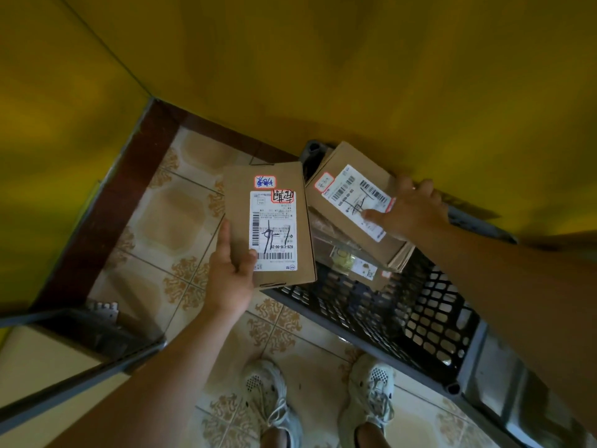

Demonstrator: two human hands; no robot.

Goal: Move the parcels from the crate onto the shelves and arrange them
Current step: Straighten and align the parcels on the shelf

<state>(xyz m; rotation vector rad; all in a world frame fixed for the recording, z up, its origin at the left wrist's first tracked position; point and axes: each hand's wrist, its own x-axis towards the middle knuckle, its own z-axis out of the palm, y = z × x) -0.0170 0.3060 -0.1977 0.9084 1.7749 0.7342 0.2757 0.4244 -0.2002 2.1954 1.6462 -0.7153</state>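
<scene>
My left hand point(230, 270) grips a flat cardboard parcel point(239, 202) by its lower left corner, thumb on the white shipping label, and holds it above the floor just left of the crate. My right hand point(407, 208) grips a second cardboard parcel point(339, 160) at its right edge, thumb pressed on its label; this box lies tilted over the far end of the black lattice crate point(420, 318). Beneath it in the crate lie more parcels point(355, 263), partly hidden.
A yellow wall fills the top and left of the view. A grey-edged shelf board point(48, 360) juts in at the lower left. Patterned floor tiles point(161, 221) lie between shelf and crate. My two feet in pale shoes point(268, 392) stand near the crate's front rim.
</scene>
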